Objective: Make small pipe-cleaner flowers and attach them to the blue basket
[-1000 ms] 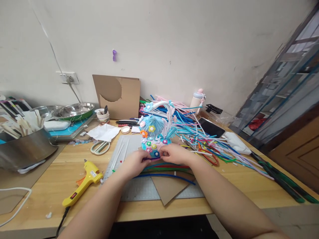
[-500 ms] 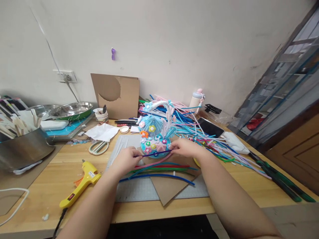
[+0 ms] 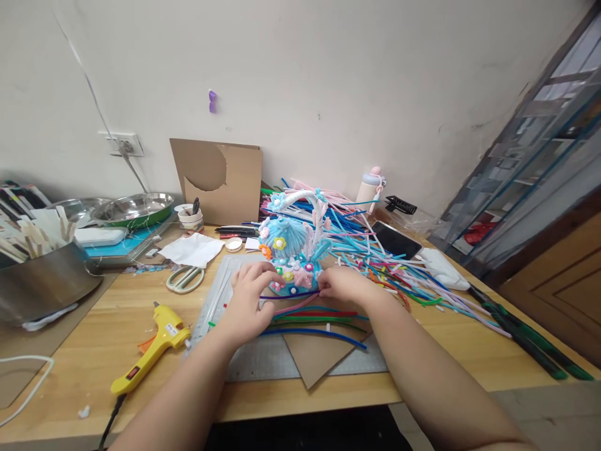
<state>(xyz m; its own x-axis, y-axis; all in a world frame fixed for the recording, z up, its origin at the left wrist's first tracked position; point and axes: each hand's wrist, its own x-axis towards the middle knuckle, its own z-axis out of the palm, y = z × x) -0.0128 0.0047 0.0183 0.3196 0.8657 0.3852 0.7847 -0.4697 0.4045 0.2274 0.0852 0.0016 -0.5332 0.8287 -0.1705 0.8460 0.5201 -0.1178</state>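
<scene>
A light-blue basket (image 3: 282,235) with a white arched handle, a shell shape and colourful flowers stands at the middle of the table. In front of its base my right hand (image 3: 345,287) pinches the right end of a dark purple stem (image 3: 286,296). My left hand (image 3: 251,300) is at the basket's lower left with its fingers apart, near the stem's other end; nothing shows in its grasp. Red, green and blue fuzzy stems (image 3: 319,332) lie just in front, over a cardboard piece (image 3: 312,360) and a grey cutting mat (image 3: 256,366).
A yellow glue gun (image 3: 157,347) and scissors (image 3: 185,280) lie on the left. Behind the basket and to its right spreads a pile of fuzzy stems (image 3: 342,216), with a phone (image 3: 397,241) beside it. A metal pot (image 3: 51,279) holds sticks at the far left.
My left hand has let go of the purple stem and opened against the basket's left side. The basket has turned or tilted slightly. My right hand remains almost in place.
</scene>
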